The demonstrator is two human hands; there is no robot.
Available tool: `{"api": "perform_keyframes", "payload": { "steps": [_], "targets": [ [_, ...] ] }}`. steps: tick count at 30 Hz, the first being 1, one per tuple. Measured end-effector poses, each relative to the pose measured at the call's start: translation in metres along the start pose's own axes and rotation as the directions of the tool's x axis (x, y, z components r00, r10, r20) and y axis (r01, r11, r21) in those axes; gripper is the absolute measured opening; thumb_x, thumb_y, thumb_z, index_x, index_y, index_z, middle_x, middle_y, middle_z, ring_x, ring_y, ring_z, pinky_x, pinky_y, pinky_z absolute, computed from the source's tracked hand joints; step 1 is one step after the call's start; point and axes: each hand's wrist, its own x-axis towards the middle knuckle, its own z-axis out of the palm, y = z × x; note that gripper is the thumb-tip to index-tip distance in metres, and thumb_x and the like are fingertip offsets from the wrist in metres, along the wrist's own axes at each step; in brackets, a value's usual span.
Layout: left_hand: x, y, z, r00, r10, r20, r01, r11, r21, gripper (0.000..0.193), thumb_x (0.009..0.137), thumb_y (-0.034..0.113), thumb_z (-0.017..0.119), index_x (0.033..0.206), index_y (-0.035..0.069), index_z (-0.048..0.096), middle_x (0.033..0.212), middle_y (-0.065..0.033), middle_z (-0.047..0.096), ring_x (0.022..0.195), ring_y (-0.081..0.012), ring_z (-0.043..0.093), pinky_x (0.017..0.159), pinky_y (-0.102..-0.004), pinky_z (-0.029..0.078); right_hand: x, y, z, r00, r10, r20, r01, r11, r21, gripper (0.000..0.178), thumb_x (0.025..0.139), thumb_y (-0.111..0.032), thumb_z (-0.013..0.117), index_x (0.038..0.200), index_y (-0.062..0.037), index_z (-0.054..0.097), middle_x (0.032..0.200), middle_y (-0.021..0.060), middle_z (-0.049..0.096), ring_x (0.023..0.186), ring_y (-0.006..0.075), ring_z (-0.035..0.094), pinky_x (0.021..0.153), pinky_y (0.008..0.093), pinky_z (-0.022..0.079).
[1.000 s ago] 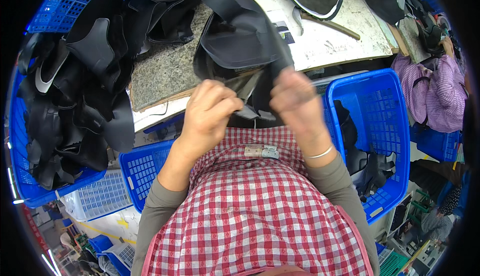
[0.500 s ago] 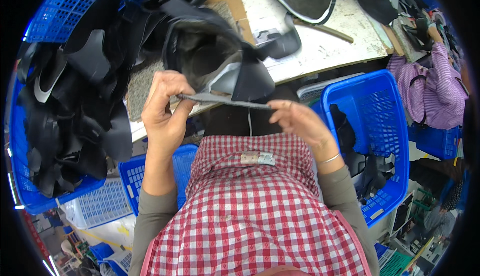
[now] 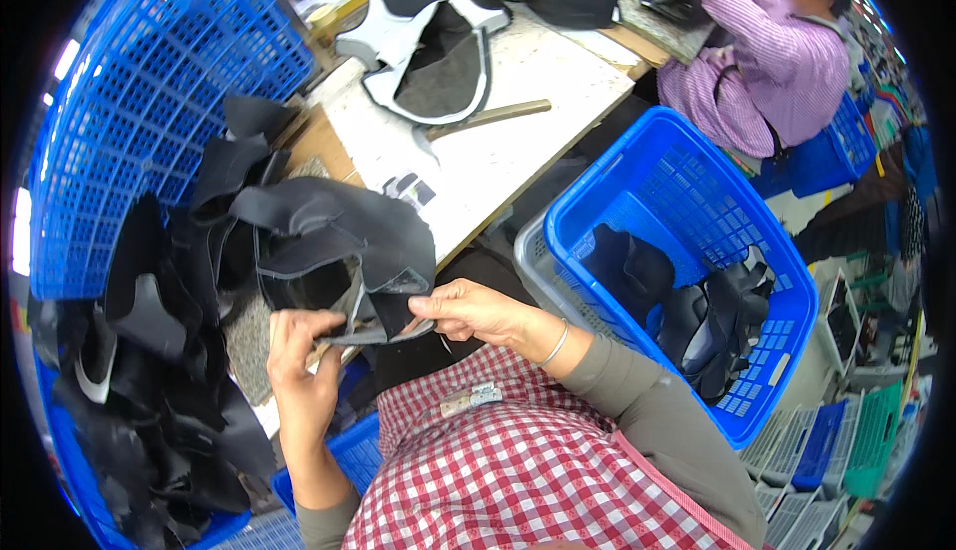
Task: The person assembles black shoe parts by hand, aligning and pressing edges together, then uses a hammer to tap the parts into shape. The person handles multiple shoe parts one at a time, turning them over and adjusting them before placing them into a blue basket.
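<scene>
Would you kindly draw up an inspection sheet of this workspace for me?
Surface: white tabletop, partly covered.
Work in hand: black shoe upper, above the table's near edge.
Clutter: white-trimmed upper and wooden stick on the tabletop; black pieces heaped at left.
Hands: left hand and right hand both hold the black upper's near edge.
Cables: nothing seen.
Surroundings: blue basket at right, containing dark pieces; co-worker in purple beyond.

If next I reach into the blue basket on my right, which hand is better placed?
Probably your right hand: it's nearer that blue basket. Your left hand is farther away, and both hold the black piece.
</scene>
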Motion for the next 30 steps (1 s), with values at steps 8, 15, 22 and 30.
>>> {"api": "perform_keyframes", "payload": {
  "steps": [8,15,22,30],
  "targets": [
    [0.009,0.01,0.01,0.988,-0.137,-0.073,0.135,0.99,-0.031,0.03,0.065,-0.015,0.074,0.09,0.003,0.075,0.089,-0.0075,0.056,0.086,-0.0214,0.057,0.078,-0.0316,0.046,0.0,-0.025,-0.019,0.957,-0.289,-0.025,0.281,0.945,-0.169,0.038,0.1,-0.036,0.073,0.073,-0.0108,0.066,0.062,-0.0084,0.042,0.055,0.0044,0.032,0.051,0.0233,0.025],
    [0.03,0.022,0.023,0.995,-0.093,-0.041,0.09,0.992,-0.086,0.03,0.068,-0.016,0.073,0.092,0.002,0.074,0.091,-0.0074,0.056,0.087,-0.0205,0.057,0.076,-0.0302,0.046,-0.006,-0.088,-0.016,0.831,-0.52,0.197,0.518,0.853,0.069,0.063,0.095,-0.015,0.066,0.153,-0.0059,0.045,0.147,0.0063,0.054,0.112,0.0113,0.053,0.086,0.0251,0.05],
    [0.046,0.021,0.03,0.994,-0.098,-0.045,0.092,0.989,-0.118,0.03,0.066,-0.02,0.065,0.09,-0.002,0.07,0.092,-0.0082,0.054,0.089,-0.0205,0.058,0.08,-0.0278,0.046,0.03,-0.099,0.001,0.722,-0.511,0.467,0.5,-0.083,-0.862,0.06,0.082,-0.007,0.076,0.138,-0.0071,0.057,0.124,0.015,0.067,0.114,0.0315,0.067,0.089,0.0418,0.057],
    [0.038,0.004,0.042,0.984,-0.029,-0.175,0.01,0.994,-0.106,0.035,0.062,-0.02,0.063,0.09,-0.001,0.07,0.09,-0.0085,0.053,0.088,-0.0213,0.057,0.08,-0.0288,0.045,0.054,-0.093,-0.018,0.338,-0.691,0.639,0.173,-0.622,-0.763,0.033,0.08,-0.02,0.076,0.108,-0.0066,0.065,0.081,0.0011,0.06,0.08,0.0184,0.066,0.053,0.0323,0.052]
  ]
}}
